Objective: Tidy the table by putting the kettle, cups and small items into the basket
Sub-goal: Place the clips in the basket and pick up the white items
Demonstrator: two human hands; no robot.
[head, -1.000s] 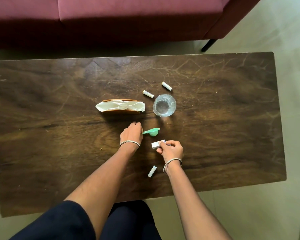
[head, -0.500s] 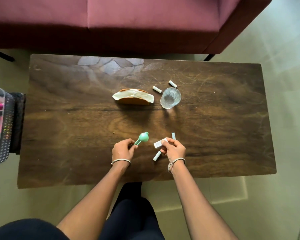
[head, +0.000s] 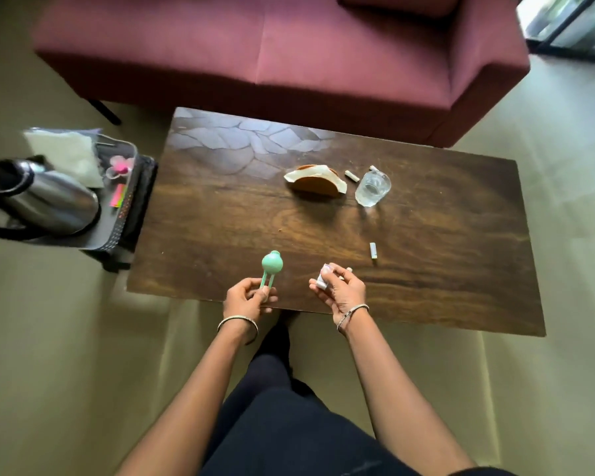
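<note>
My left hand (head: 246, 298) is shut on the stem of a green scoop (head: 271, 264), raised over the table's near edge. Beside it, my right hand (head: 340, 290) is shut on small white sachets (head: 323, 278). Another white sachet (head: 373, 250) lies on the wooden table (head: 220, 218). Two more sachets (head: 351, 175) lie beside a clear glass cup (head: 372, 187) and a wooden napkin holder (head: 315, 182) at the far middle. The basket (head: 122, 214) stands on the floor left of the table, with the steel kettle (head: 45, 197) lying in it.
A maroon sofa (head: 289, 56) runs along the far side of the table. In the basket are also a white bag (head: 66, 154) and pink items (head: 119, 166). Beige floor surrounds the table. My dark-clothed legs are below.
Both hands lifted off the tabletop and drew back to its near edge, holding the scoop and sachets. The view pulled back and swung left, bringing basket and kettle into sight.
</note>
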